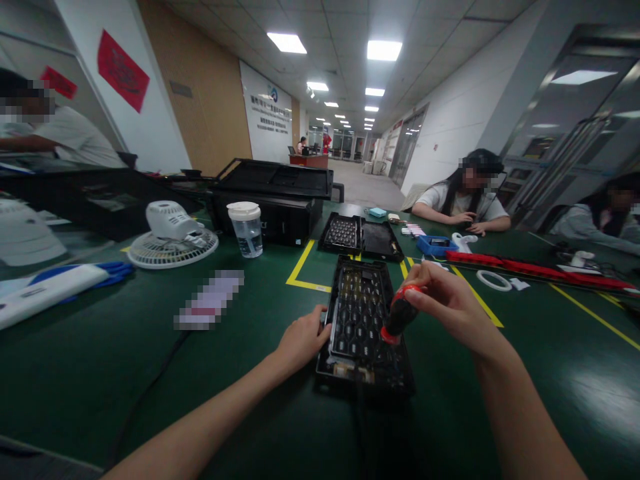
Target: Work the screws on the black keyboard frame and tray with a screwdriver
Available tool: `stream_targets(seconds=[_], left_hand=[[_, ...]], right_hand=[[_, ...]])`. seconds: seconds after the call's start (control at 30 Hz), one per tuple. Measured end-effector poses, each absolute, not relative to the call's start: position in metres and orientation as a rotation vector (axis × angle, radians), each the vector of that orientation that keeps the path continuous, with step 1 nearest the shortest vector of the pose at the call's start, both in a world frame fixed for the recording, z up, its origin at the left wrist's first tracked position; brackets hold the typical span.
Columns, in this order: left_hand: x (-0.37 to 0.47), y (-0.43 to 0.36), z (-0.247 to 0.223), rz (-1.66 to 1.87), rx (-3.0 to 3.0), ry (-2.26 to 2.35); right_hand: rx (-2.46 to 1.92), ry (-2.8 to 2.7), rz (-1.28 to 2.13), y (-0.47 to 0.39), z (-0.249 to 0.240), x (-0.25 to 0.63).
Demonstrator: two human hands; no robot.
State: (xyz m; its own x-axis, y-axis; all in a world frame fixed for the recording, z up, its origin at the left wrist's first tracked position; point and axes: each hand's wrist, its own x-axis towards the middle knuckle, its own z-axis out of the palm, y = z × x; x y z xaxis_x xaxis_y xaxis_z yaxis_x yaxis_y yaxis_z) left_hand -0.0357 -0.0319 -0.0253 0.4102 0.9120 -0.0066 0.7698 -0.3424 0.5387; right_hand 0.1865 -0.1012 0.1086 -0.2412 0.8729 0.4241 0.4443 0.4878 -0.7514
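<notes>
Keyboard [361,320] lies between hands, left [303,338] touching its edge.

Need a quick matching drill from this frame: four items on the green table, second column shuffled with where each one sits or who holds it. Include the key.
Things:
1. screwdriver
2. keyboard chassis
3. desk fan
4. water cup

Places or states:
A. lying flat on its face, far left of the table
B. gripped in the right hand, tip down on the chassis
C. upright with a white lid, in front of the black computer case
D. steadied at its left edge by the left hand

Pairs: 1-B, 2-D, 3-A, 4-C
</notes>
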Motion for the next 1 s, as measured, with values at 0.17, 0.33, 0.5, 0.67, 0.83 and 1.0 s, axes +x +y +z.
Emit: stream_targets(seconds=[0.17,0.33,0.5,0.67,0.83,1.0], left_hand=[[-0.035,-0.032,-0.023,0.403,2.204,1.422],[-0.036,-0.031,-0.028,0.450,2.227,1.416],[-0.036,-0.030,-0.030,0.462,2.221,1.409],[-0.037,-0.030,-0.031,0.473,2.222,1.404],[-0.038,-0.029,-0.034,0.485,2.236,1.381],[-0.037,-0.027,-0.037,0.484,2.246,1.406]], right_hand=[[-1.119,-1.869,0.564,-0.102,0.108,0.185],[-1.166,-1.882,0.471,-0.102,0.106,0.184],[-1.172,-1.880,0.404,-0.102,0.105,0.182],[-1.211,-1.852,0.309,-0.101,0.106,0.179],[-1.286,-1.837,0.247,-0.101,0.106,0.178],[-1.333,-1.851,0.170,-0.103,0.108,0.177]])
